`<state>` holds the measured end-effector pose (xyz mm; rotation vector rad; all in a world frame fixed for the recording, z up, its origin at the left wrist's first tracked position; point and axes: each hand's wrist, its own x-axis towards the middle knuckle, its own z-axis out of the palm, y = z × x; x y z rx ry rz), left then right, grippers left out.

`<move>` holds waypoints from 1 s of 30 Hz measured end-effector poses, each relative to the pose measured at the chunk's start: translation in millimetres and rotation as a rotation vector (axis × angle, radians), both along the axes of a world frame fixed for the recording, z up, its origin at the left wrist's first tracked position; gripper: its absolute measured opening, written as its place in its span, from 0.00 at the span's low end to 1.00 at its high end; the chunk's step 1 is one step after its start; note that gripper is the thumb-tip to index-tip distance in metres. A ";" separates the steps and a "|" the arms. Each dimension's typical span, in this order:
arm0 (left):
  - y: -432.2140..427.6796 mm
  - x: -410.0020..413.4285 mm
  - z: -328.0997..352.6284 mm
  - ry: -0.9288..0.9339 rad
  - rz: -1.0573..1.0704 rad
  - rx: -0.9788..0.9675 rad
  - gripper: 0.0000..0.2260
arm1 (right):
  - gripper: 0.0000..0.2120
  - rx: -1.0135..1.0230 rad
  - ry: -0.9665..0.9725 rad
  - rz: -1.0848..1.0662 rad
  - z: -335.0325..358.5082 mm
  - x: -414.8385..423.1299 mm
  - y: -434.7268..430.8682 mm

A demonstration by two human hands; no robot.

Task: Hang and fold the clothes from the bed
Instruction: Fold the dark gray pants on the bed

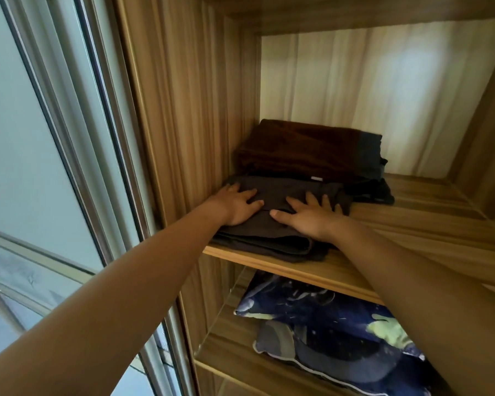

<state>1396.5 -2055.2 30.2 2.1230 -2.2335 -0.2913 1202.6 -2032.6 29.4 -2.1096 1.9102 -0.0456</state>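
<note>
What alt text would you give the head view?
The left hand and right hand press flat on a folded dark garment at the front of a wooden wardrobe shelf. Behind it lies a brown folded stack; blue patterned bedding sits on the shelf below.

Wooden wardrobe, side wall (183,110) on the left, pale back panel (383,90) at the far end. Upper shelf (429,224) bare wood on its right half. Lower shelf (235,347) holds blue patterned bedding (326,327) with green patches. Frosted sliding door (20,138), metal-framed, stands left of the wardrobe.
</note>
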 end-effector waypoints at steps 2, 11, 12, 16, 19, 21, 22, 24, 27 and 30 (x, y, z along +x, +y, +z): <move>3.3 0.0 0.2 -0.003 0.000 -0.008 0.31 | 0.43 -0.012 -0.012 0.008 1.5 -2.2 4.8; 44.8 -38.0 53.7 0.114 -0.170 -0.169 0.28 | 0.37 -0.152 -0.081 0.076 55.1 -68.4 45.5; 49.0 -49.2 57.9 0.118 -0.196 -0.168 0.27 | 0.35 -0.177 -0.047 0.079 64.4 -78.6 53.7; 59.6 -94.7 63.7 0.127 -0.279 -0.155 0.26 | 0.32 -0.167 0.045 0.039 87.0 -119.7 79.8; 64.5 -124.8 66.5 0.109 -0.333 -0.143 0.25 | 0.32 -0.099 0.114 0.002 89.8 -146.8 96.0; 66.1 -145.2 68.1 0.098 -0.363 -0.134 0.25 | 0.30 -0.103 0.132 -0.036 89.7 -160.1 109.6; 67.2 -155.4 68.9 0.088 -0.384 -0.127 0.25 | 0.29 -0.113 0.135 -0.064 89.1 -165.6 116.7; 70.6 -173.9 69.4 0.058 -0.437 -0.102 0.24 | 0.29 -0.114 0.142 -0.124 86.6 -174.3 129.6; 75.8 -200.6 72.1 0.021 -0.539 -0.097 0.25 | 0.25 -0.115 0.164 -0.227 82.6 -188.0 150.2; 84.0 -223.2 73.4 0.016 -0.647 -0.120 0.25 | 0.21 -0.119 0.154 -0.346 80.2 -195.6 176.4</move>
